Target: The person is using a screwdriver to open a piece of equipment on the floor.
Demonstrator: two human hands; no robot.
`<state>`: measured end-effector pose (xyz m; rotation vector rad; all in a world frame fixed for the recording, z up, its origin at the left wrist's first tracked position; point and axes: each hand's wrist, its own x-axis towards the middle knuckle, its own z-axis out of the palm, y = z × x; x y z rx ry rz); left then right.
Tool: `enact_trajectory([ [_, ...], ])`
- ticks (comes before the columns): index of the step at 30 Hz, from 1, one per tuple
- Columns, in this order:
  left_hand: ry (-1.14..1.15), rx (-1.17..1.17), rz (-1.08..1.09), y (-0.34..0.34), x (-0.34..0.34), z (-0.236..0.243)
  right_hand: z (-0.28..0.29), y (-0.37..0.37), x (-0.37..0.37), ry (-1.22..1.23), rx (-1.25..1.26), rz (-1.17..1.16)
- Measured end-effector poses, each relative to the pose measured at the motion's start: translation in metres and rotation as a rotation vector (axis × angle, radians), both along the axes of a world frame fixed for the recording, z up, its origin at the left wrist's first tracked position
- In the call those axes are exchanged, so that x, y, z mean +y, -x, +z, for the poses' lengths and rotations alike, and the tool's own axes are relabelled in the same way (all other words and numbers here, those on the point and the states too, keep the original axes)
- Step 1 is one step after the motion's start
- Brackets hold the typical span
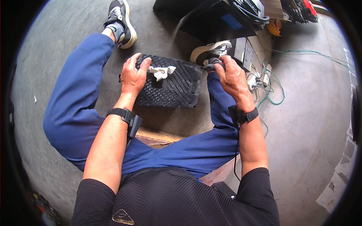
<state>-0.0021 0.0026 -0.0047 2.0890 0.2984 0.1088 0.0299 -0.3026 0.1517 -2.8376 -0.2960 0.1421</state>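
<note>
My left hand grips the upper left edge of a black textured panel that lies between my legs, with the thumb on top. A crumpled white wad rests on the panel, above a dark square patch. My right hand is closed on a dark tool, held beside the panel's upper right corner; most of the tool is hidden by the fingers and its tip is too small to make out. Both wrists wear black straps with small devices.
Ahead right stand black cases with coiled cables. Power strips and green wires lie right on the concrete floor. My outstretched legs flank the panel. A wooden board shows beneath me; broken white pieces lie at far right.
</note>
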Motion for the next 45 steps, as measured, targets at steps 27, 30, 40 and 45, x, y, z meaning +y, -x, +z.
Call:
enact_trajectory([
  [27, -0.014, 0.002, -0.004, -0.001, -0.002, 0.003, -0.008, 0.008, -0.003, -0.264, -0.085, -0.005],
  [30, -0.022, 0.002, -0.007, -0.001, -0.002, 0.003, -0.017, 0.010, -0.008, -0.289, -0.030, -0.127],
  [40, -0.030, 0.007, -0.011, -0.001, -0.002, 0.003, -0.002, 0.014, -0.007, -0.259, 0.020, -0.170],
  [45, -0.022, -0.004, -0.010, -0.001, -0.002, 0.003, 0.008, 0.014, -0.011, -0.276, 0.002, -0.195],
])
